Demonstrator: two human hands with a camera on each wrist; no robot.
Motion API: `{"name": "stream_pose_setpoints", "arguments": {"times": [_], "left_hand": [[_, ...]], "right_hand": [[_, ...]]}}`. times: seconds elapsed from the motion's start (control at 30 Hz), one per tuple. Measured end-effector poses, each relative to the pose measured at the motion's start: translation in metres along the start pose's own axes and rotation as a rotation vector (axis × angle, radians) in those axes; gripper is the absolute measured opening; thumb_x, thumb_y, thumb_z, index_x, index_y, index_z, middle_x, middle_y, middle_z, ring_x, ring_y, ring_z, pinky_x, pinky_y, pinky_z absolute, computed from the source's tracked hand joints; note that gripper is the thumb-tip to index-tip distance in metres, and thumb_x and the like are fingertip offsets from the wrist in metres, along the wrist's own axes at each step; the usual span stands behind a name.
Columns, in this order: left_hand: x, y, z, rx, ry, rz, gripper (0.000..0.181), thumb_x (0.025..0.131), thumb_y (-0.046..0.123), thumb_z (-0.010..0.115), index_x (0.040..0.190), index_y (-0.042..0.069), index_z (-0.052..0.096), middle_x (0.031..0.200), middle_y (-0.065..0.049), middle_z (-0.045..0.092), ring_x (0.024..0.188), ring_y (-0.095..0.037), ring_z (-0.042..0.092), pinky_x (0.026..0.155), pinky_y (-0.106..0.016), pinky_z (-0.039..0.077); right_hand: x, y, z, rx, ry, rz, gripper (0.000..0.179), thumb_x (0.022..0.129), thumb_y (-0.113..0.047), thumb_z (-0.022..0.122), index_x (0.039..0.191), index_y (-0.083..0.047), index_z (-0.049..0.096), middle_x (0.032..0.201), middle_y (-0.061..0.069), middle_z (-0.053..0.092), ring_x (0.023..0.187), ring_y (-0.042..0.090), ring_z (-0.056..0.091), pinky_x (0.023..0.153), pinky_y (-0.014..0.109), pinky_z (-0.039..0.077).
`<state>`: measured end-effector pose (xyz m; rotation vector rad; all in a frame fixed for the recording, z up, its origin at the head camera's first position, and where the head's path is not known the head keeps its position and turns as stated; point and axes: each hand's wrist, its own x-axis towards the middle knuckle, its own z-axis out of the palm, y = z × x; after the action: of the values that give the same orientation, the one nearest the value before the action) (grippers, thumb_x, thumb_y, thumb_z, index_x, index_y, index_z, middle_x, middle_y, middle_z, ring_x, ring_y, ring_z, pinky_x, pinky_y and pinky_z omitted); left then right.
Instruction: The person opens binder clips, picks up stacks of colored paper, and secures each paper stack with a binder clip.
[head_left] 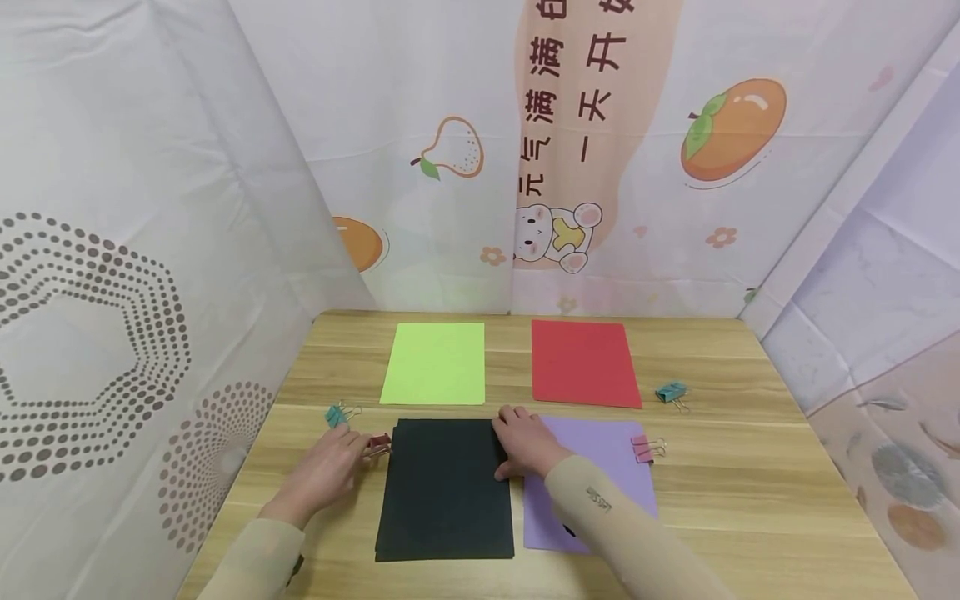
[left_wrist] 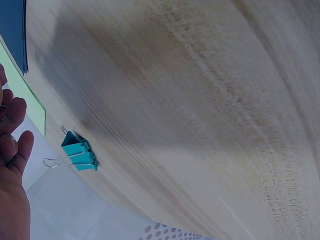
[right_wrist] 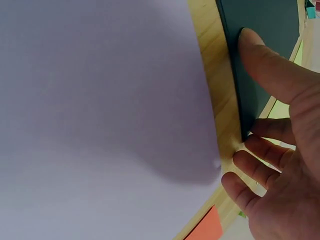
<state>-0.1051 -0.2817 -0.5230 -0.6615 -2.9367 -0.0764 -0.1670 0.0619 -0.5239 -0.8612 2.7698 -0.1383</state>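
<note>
A stack of black paper sheets (head_left: pixel 447 492) lies on the table, its edges slightly offset. At its left side my left hand (head_left: pixel 321 473) pinches a dark red binder clip (head_left: pixel 378 446) by its wire handles. The clip is close to the stack's left edge; whether it touches the paper I cannot tell. My right hand (head_left: pixel 528 442) rests at the stack's upper right edge. In the right wrist view its thumb (right_wrist: pixel 267 65) lies on the black paper, with the other fingers spread by the corner. A teal binder clip (left_wrist: pixel 79 150) lies just beyond my left hand.
Purple paper (head_left: pixel 592 467) lies right of the stack, partly under my right forearm, with a pink binder clip (head_left: pixel 643 448) on its right edge. Behind are a lime green sheet (head_left: pixel 435 363) and a red sheet (head_left: pixel 585 363). Another teal clip (head_left: pixel 671 392) sits at the right.
</note>
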Motion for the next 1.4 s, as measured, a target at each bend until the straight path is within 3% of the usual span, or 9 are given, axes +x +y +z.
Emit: {"name": "stream_pose_setpoints", "arguments": {"times": [0.53, 0.73, 1.03, 1.17, 1.3, 1.4], "left_hand": [[0.002, 0.002, 0.001, -0.003, -0.036, -0.016, 0.018, 0.088, 0.007, 0.078, 0.103, 0.008, 0.069, 0.091, 0.002, 0.067, 0.081, -0.015, 0.043, 0.074, -0.034, 0.045], [0.003, 0.004, 0.001, -0.007, -0.033, -0.019, 0.017, 0.088, 0.007, 0.078, 0.102, 0.008, 0.069, 0.092, 0.001, 0.068, 0.082, -0.015, 0.044, 0.075, -0.034, 0.045], [0.002, 0.003, 0.004, -0.005, -0.036, -0.007, 0.022, 0.088, 0.007, 0.078, 0.108, 0.005, 0.069, 0.096, -0.002, 0.069, 0.085, -0.017, 0.048, 0.08, -0.038, 0.048], [0.001, 0.003, 0.004, -0.008, -0.027, 0.003, 0.022, 0.088, 0.007, 0.078, 0.107, 0.004, 0.069, 0.093, -0.002, 0.068, 0.084, -0.017, 0.046, 0.079, -0.038, 0.047], [0.001, 0.003, 0.004, -0.022, -0.019, 0.001, 0.022, 0.086, 0.005, 0.078, 0.106, 0.004, 0.069, 0.096, -0.003, 0.069, 0.086, -0.018, 0.048, 0.08, -0.038, 0.048], [0.001, 0.002, 0.004, -0.022, -0.015, -0.002, 0.022, 0.086, 0.005, 0.078, 0.106, 0.004, 0.07, 0.096, -0.003, 0.069, 0.086, -0.018, 0.049, 0.08, -0.039, 0.048]], "right_hand": [[0.006, -0.007, -0.008, 0.027, -0.063, 0.064, 0.086, 0.071, -0.043, 0.094, 0.139, -0.007, 0.055, 0.125, 0.007, 0.051, 0.118, 0.024, 0.047, 0.097, 0.046, 0.041], [0.007, -0.01, -0.01, 0.038, -0.091, 0.078, 0.075, 0.072, -0.04, 0.094, 0.129, -0.008, 0.057, 0.119, 0.006, 0.052, 0.114, 0.024, 0.046, 0.094, 0.046, 0.04], [0.004, -0.01, -0.002, 0.196, -0.103, 0.109, 0.052, 0.078, -0.025, 0.091, 0.113, -0.009, 0.055, 0.112, 0.01, 0.058, 0.109, 0.029, 0.05, 0.096, 0.051, 0.043], [0.002, -0.011, 0.001, 0.263, -0.078, 0.119, 0.047, 0.079, -0.019, 0.09, 0.109, -0.01, 0.054, 0.103, 0.009, 0.062, 0.099, 0.027, 0.055, 0.091, 0.047, 0.048], [-0.001, -0.013, 0.003, 0.402, -0.019, 0.126, 0.05, 0.078, -0.006, 0.086, 0.114, -0.007, 0.051, 0.098, 0.012, 0.067, 0.086, 0.025, 0.06, 0.077, 0.042, 0.051], [-0.003, -0.016, 0.006, 0.502, 0.025, 0.144, 0.059, 0.076, 0.004, 0.079, 0.126, -0.003, 0.048, 0.103, 0.019, 0.069, 0.086, 0.028, 0.064, 0.077, 0.043, 0.053]]}}
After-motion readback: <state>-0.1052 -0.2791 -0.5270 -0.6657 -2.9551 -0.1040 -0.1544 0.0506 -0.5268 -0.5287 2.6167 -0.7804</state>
